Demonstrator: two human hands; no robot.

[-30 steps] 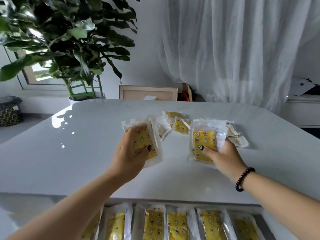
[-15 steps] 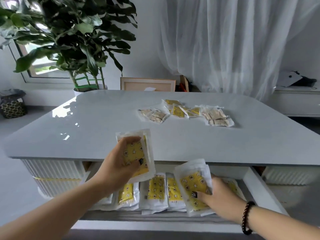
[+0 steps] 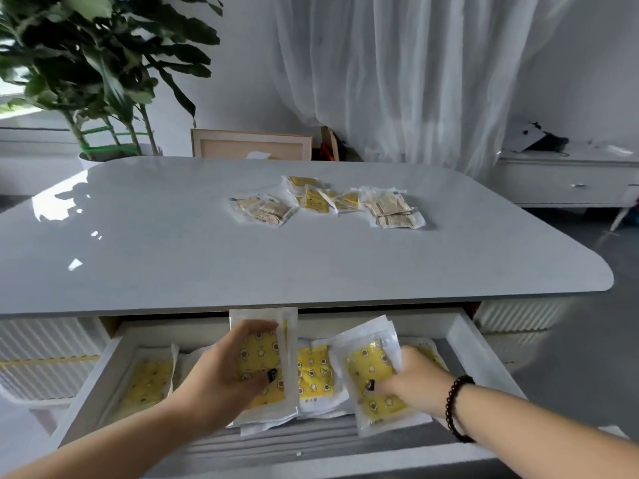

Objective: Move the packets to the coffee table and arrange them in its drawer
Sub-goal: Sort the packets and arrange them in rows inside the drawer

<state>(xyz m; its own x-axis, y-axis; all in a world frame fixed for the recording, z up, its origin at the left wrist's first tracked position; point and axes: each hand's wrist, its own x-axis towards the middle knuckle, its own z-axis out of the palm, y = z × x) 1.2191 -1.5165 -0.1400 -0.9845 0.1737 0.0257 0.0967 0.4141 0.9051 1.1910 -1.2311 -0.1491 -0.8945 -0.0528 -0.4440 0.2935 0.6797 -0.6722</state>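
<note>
Over the open drawer (image 3: 114, 361), the left hand (image 3: 221, 378) is gripping a yellow-printed packet (image 3: 273, 344), fingers curling over its top edge and thumb pressing its face; the packet is standing nearly upright in that grip, its upper end reaching the drawer's back wall. Toward the drawer's right side, the right hand (image 3: 413, 380) is pinching a second packet (image 3: 371, 371), which is tilting leftward with its lower edge hanging out past the drawer's front; a beaded bracelet (image 3: 456, 406) is sitting on that wrist. Under both grips, more packets in the drawer (image 3: 147, 383) are lying flat in a row. Beyond the drawer, on the bench (image 3: 173, 257), loose packets (image 3: 328, 202) are lying in a scattered cluster toward its far side.
</note>
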